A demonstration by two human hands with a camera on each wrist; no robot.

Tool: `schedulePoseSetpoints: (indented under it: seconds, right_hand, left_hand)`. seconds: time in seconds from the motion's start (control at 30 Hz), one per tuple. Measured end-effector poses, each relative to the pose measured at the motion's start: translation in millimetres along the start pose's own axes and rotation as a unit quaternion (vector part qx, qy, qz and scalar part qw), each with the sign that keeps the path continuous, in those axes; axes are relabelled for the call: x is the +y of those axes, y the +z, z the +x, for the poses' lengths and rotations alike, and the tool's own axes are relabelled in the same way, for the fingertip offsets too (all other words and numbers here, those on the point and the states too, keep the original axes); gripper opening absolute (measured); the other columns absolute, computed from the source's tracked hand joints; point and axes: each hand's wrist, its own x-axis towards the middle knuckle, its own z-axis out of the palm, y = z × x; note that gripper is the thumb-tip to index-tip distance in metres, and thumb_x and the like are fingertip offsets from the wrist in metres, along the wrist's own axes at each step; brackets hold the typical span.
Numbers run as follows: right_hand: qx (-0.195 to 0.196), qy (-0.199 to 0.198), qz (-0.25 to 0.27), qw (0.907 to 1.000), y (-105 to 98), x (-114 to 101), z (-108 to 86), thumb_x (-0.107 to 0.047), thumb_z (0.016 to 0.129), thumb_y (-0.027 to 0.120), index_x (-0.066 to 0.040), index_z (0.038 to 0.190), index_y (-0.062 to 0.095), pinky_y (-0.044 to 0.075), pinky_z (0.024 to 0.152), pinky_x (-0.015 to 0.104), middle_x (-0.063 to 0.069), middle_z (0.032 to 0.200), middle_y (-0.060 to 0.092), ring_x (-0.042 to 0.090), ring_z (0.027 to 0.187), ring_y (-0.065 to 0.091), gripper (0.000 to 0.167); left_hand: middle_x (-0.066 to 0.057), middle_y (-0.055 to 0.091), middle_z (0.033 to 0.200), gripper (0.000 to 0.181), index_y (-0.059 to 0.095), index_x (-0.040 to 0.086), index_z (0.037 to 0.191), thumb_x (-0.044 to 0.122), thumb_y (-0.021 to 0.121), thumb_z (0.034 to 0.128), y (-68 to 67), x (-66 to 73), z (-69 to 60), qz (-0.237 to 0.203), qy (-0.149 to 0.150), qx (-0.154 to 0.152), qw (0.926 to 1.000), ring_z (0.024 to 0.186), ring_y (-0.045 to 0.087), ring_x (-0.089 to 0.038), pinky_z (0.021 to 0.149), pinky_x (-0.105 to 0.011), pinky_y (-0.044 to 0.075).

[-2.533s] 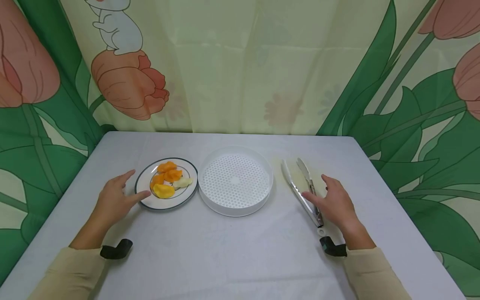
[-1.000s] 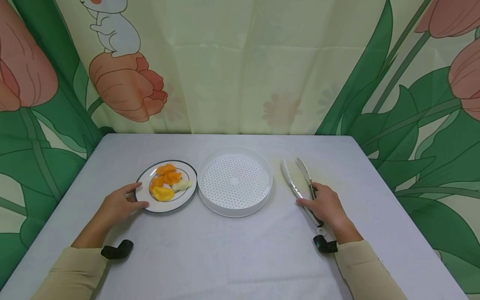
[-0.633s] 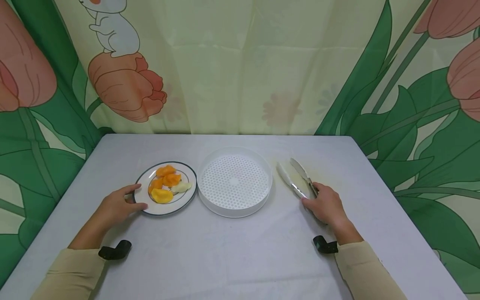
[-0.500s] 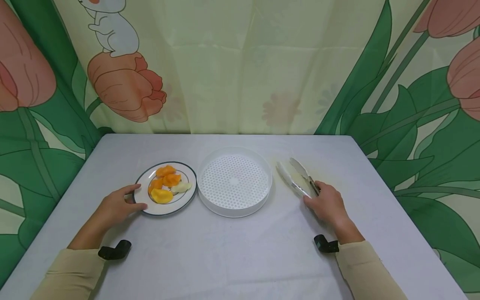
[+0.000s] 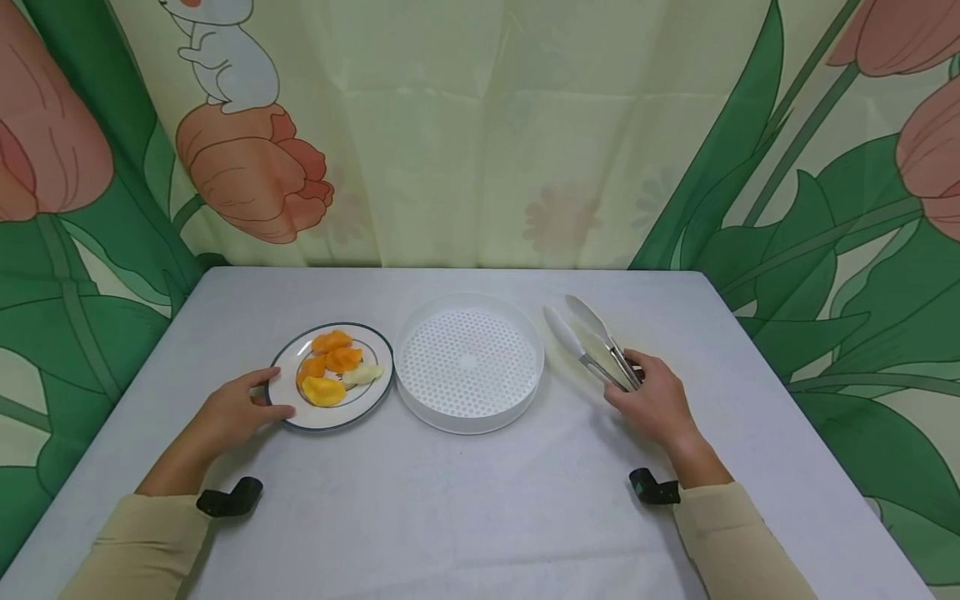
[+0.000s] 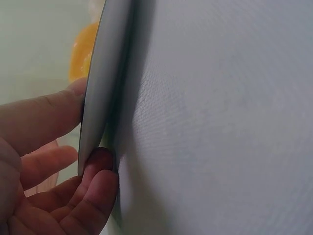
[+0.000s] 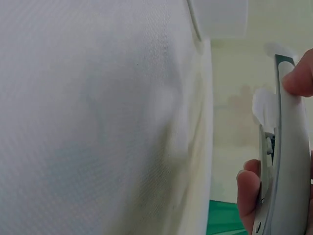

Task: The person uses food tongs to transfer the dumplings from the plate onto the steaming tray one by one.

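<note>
My left hand (image 5: 232, 414) holds the left edge of a white plate (image 5: 333, 419) with a dark rim line. In the left wrist view the thumb lies on top of the rim, and curled fingers reach beneath it. Orange pieces (image 5: 343, 360), a yellow piece (image 5: 325, 392) and a pale piece (image 5: 363, 374), all looking like cut fruit, sit on the plate. At the right, my right hand (image 5: 656, 400) grips metal tongs (image 5: 564, 332) with pale tips. The tongs' arms are spread, tips pointing forward-left above the cloth. In the right wrist view the thumb presses one tong arm (image 7: 293, 142).
Between plate and tongs stands a round white perforated tray (image 5: 468, 358) with a low wall, close beside the plate. A white cloth covers the table (image 5: 450, 517). Behind hangs a printed curtain (image 5: 465, 167). A black wrist camera (image 5: 231, 498) sits at each cuff.
Both hands have come down onto their things: the left took hold of the plate's rim, the right took up the tongs. The tongs have risen off the cloth, tips shifted forward and left.
</note>
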Motion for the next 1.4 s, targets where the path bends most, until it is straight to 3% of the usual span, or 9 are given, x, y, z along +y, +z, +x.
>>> schedulePoseSetpoints:
  seconds: [0.4, 0.8, 1.1, 1.4]
  right_hand:
    - [0.004, -0.035, 0.016, 0.9992, -1.6, -15.2, -0.4, -0.036, 0.089, 0.074, 0.003, 0.147, 0.044, 0.048, 0.09, 0.054, 0.025, 0.136, 0.053, 0.039, 0.116, 0.052, 0.076]
    - [-0.014, -0.139, 0.012, 0.9901, 2.9, -51.6, -7.3, -0.023, 0.084, 0.079, 0.003, 0.138, 0.054, 0.05, 0.082, 0.045, 0.019, 0.129, 0.061, 0.033, 0.104, 0.059, 0.065]
    - [-0.05, -0.222, -0.007, 0.9736, 21.5, -83.5, -9.8, -0.023, 0.083, 0.079, 0.003, 0.132, 0.06, 0.052, 0.084, 0.046, 0.016, 0.125, 0.064, 0.03, 0.103, 0.062, 0.059]
    - [-0.126, -0.271, -0.056, 0.9526, 42.9, -126.4, -7.3, -0.031, 0.084, 0.076, -0.002, 0.135, 0.059, 0.052, 0.085, 0.041, 0.01, 0.126, 0.064, 0.023, 0.102, 0.061, 0.061]
  left_hand:
    - [-0.042, 0.045, 0.132, 0.087, 0.029, -0.007, 0.152, 0.033, 0.074, 0.09, 0.4, -1.2, -0.1, 0.002, 0.004, 0.0, 1.0, 0.11, 0.049, -0.048, 0.093, -0.056, 0.05]
    - [-0.042, 0.045, 0.131, 0.089, 0.027, -0.007, 0.152, 0.034, 0.075, 0.0897, -1.3, -2.3, 1.9, 0.0, -0.005, -0.006, 1.0, 0.109, 0.049, -0.047, 0.092, -0.055, 0.051]
    - [-0.042, 0.046, 0.13, 0.089, 0.027, -0.007, 0.152, 0.035, 0.075, 0.0894, -3.7, -3.0, 0.4, 0.004, -0.006, -0.011, 0.9999, 0.109, 0.048, -0.047, 0.092, -0.056, 0.05]
    - [-0.042, 0.046, 0.131, 0.09, 0.028, -0.006, 0.152, 0.036, 0.075, 0.0889, -4.9, -8.4, 3.4, 0.012, 0.002, -0.015, 0.9998, 0.108, 0.049, -0.047, 0.09, -0.055, 0.051]
